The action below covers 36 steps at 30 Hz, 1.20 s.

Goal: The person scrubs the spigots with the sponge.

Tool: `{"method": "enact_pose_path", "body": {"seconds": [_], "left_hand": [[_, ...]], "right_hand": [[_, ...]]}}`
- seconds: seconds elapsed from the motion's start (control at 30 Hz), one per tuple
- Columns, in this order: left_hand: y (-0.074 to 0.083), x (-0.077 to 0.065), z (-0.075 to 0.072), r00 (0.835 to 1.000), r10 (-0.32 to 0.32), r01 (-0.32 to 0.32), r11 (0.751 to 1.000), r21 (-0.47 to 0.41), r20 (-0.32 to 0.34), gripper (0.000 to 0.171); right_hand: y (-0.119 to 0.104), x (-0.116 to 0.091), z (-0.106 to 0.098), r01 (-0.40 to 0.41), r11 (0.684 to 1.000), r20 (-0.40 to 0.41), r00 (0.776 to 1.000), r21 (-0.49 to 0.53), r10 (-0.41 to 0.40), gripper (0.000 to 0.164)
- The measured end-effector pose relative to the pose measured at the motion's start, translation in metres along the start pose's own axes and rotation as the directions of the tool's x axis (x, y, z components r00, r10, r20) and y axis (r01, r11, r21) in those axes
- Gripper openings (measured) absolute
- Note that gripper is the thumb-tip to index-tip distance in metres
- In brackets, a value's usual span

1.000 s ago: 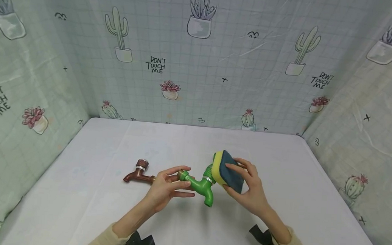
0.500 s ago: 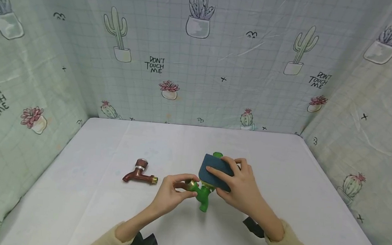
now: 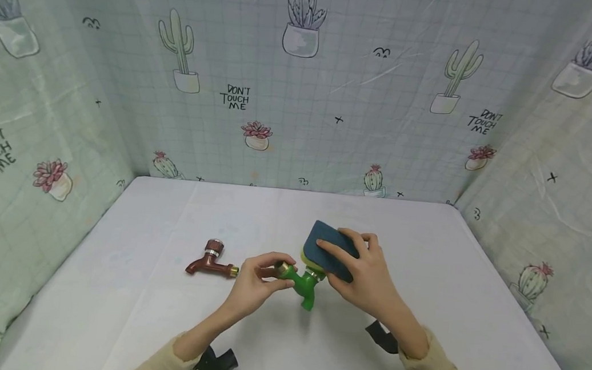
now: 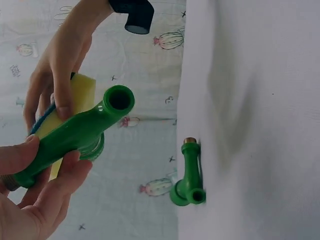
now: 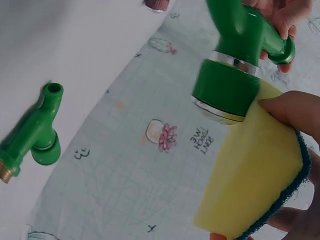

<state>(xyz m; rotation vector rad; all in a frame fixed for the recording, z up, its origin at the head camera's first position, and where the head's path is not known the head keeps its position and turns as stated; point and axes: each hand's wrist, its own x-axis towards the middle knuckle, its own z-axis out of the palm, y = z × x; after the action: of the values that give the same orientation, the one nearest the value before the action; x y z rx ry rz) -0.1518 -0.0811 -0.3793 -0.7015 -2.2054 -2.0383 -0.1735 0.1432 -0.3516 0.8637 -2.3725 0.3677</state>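
My left hand point(image 3: 250, 288) pinches a green tap point(image 3: 305, 288) by its brass-threaded inlet end, above the white table, spout hanging down. In the right wrist view the tap's round green knob point(image 5: 225, 87) with silver rings shows plainly. A sponge point(image 3: 326, 233), yellow with a dark blue scouring side, is gripped in my right hand point(image 3: 367, 279); its yellow face lies at the knob, which it covers in the head view. Behind it, a second green tap point(image 4: 192, 172) lies on the table, hidden from the head view but seen in both wrist views.
A brown tap point(image 3: 210, 265) with a brass end lies on the white table point(image 3: 159, 221) left of my hands. Black curved pieces point(image 3: 216, 364) sit at both wrists. Patterned cactus cloth point(image 3: 302, 99) walls the table at the back and sides.
The sponge has moved left from beside the knob to over it, then up slightly. The held tap has turned, its inlet end now facing more toward the head camera.
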Motion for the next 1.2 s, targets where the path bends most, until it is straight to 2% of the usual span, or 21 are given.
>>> {"method": "enact_pose_path", "body": {"seconds": [0.07,0.1,0.2,0.33,0.5,0.7,0.8,1.0,1.1,1.2], "left_hand": [[0.0,0.002,-0.004,0.998,-0.069,0.07,0.99,-0.124,0.007,0.029],[0.0,0.003,-0.006,0.994,-0.113,0.113,0.975,-0.191,0.011,0.029],[0.001,0.004,-0.01,0.971,-0.237,0.229,0.899,-0.373,0.024,0.029],[0.002,0.004,-0.014,0.937,-0.345,0.32,0.79,-0.522,0.053,0.029],[0.004,0.005,-0.016,0.913,-0.396,0.357,0.663,-0.658,0.096,0.027],[0.009,0.006,-0.019,0.898,-0.414,0.373,0.535,-0.759,0.149,0.024],[0.011,0.006,-0.02,0.894,-0.411,0.387,0.502,-0.774,0.18,0.022],[0.012,0.006,-0.022,0.885,-0.424,0.402,0.49,-0.773,0.192,0.022],[0.012,0.006,-0.023,0.878,-0.441,0.407,0.477,-0.779,0.188,0.022],[0.013,0.006,-0.024,0.869,-0.462,0.413,0.475,-0.777,0.179,0.022]], "right_hand": [[0.002,-0.002,0.0,-0.016,0.999,-0.015,1.0,0.05,0.017,0.056],[0.002,-0.003,-0.001,-0.022,0.996,-0.022,0.999,0.084,0.024,0.056],[0.003,-0.007,0.0,-0.041,0.982,-0.045,0.998,0.182,0.05,0.048],[0.001,-0.012,0.005,-0.037,0.961,-0.105,0.992,0.275,0.069,0.045],[-0.001,-0.016,0.013,0.03,0.958,-0.213,0.977,0.284,0.032,0.044],[-0.002,-0.019,0.013,0.081,0.97,-0.268,0.963,0.231,-0.016,0.042],[0.002,-0.018,0.009,0.082,0.977,-0.289,0.957,0.198,-0.022,0.039],[0.013,-0.018,0.008,0.119,0.983,-0.294,0.953,0.142,-0.073,0.034],[0.02,-0.02,0.008,0.168,0.983,-0.296,0.945,0.079,-0.138,0.031],[0.026,-0.022,0.008,0.229,0.973,-0.289,0.931,-0.02,-0.225,0.028]]}}
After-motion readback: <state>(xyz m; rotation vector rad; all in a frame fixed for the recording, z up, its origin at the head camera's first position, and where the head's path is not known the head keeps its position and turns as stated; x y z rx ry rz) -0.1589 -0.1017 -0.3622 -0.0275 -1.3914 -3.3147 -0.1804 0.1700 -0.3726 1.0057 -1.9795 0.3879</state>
